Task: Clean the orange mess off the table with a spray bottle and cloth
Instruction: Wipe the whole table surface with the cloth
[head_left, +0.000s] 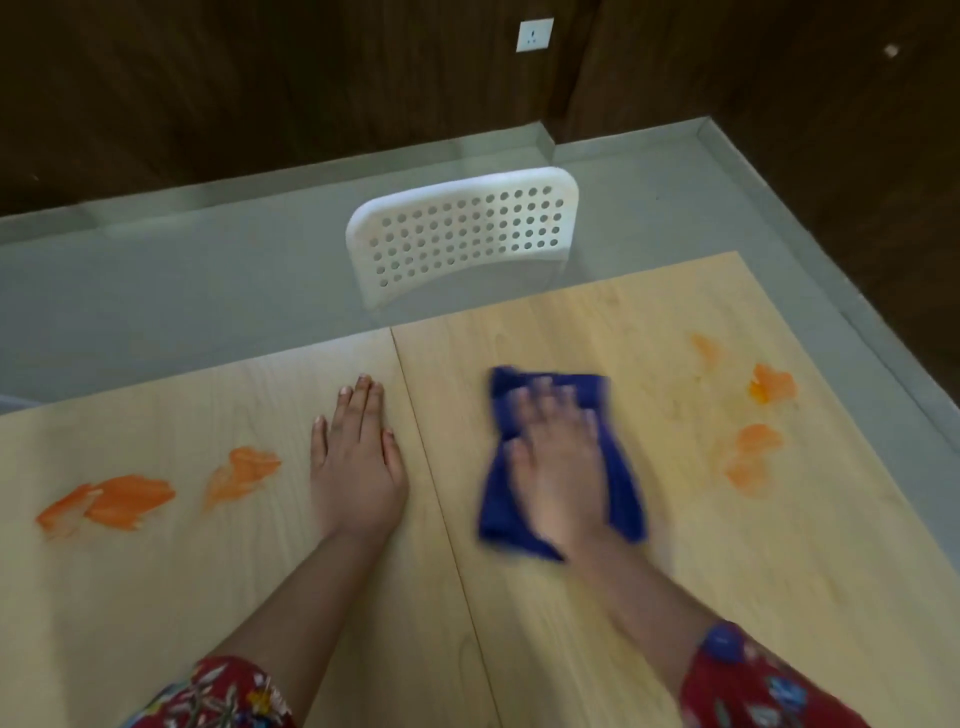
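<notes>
Our right hand (558, 457) presses the cloth (561, 462), fingers spread; left hand (358, 457) flat; dry wiping could smear the stains (753, 452)

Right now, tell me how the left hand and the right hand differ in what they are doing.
The left hand lies flat on bare table and holds nothing; the right hand presses flat on the blue cloth. The left hand looks sharp, so at rest; the right hand and cloth are blurred, so moving. Orange smears lie beside the left hand, others beyond the right. Both are palm down, fingers extended.
</notes>
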